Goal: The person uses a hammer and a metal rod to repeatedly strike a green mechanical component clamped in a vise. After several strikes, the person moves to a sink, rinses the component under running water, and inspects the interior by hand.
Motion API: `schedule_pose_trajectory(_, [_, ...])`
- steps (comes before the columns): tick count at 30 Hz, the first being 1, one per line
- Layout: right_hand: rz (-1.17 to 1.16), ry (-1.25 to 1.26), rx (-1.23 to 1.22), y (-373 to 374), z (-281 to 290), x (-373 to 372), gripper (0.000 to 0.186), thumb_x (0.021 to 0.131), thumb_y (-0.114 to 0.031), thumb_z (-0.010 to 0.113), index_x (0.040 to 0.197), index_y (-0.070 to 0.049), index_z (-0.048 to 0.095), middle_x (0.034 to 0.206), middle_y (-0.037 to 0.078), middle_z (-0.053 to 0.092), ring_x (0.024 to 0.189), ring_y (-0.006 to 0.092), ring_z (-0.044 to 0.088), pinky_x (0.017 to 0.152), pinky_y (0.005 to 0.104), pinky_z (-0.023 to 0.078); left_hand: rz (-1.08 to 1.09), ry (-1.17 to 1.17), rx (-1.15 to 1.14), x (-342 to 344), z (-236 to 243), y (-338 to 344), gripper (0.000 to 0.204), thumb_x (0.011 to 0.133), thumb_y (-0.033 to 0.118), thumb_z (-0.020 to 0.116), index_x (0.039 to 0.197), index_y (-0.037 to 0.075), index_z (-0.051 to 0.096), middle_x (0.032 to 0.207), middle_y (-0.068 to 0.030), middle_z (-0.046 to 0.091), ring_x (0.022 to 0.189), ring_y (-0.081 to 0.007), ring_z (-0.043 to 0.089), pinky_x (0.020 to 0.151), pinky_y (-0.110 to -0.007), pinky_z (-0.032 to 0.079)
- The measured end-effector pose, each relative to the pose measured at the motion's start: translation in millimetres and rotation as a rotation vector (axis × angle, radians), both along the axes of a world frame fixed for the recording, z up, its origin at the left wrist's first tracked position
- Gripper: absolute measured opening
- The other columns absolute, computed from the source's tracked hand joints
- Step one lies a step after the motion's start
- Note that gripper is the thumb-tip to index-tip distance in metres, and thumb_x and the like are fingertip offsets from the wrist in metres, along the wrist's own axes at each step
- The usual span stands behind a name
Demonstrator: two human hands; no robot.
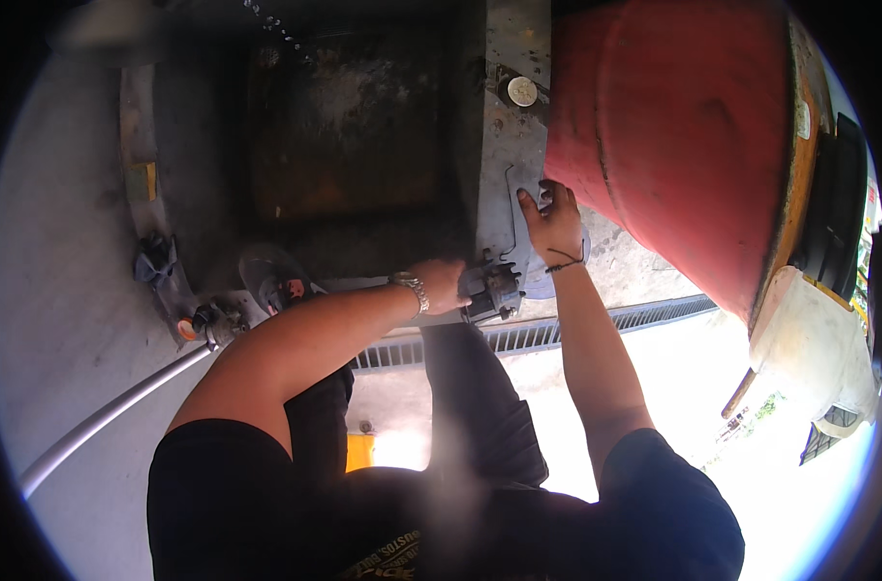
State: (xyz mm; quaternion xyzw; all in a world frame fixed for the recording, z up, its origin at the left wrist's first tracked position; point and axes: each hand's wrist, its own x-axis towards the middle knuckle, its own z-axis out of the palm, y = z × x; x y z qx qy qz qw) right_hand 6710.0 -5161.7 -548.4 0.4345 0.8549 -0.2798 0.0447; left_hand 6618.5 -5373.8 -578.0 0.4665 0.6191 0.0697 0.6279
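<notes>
Outdoor workshop yard, garage-type. Bare concrete floor (63, 320) with steel drain grate (596, 324), big red steel drum (683, 145), grimy dark wash tank (344, 126), stacked tyres (838, 213). Greasy metal part (489, 290) at tank edge, hose (111, 412) across floor.

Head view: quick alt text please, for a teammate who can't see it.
The left hand, wristwatch on, grips a grimy metal part while the right hand presses a grey metal surface beside a big red drum. A drain grate runs below.
</notes>
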Motion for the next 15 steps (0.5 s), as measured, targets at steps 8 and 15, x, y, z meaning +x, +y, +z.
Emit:
schedule_pose_trajectory(8, [-0.12, 0.026, -0.272, -112.9, -9.5, 113.7, 0.09, 0.065, -0.04, 0.09, 0.136, -0.003, 0.048, 0.121, 0.021, 0.062, 0.114, 0.0389, 0.061, 0.094, 0.0455, 0.052, -0.047, 0.11, 0.048, 4.5, -5.8, 11.0, 0.054, 0.075, 0.039, 0.076, 0.11, -0.001, 0.066, 0.104, -0.0222, 0.071, 0.1, -0.0376, 0.069, 0.088, -0.046, 0.055])
schedule_pose_trajectory(15, [-0.217, 0.034, -0.347, -115.3, 17.0, 12.5, 0.053, 0.07, -0.03, 0.084, 0.109, -0.001, 0.063, 0.101, 0.019, 0.071, 0.099, 0.034, 0.07, 0.087, 0.0419, 0.055, 0.043, 0.034, 0.193, -101.2, 8.1, -3.0, 0.062, 0.075, 0.052, 0.078, 0.109, 0.001, 0.07, 0.103, -0.0224, 0.071, 0.1, -0.0379, 0.068, 0.089, -0.043, 0.054])
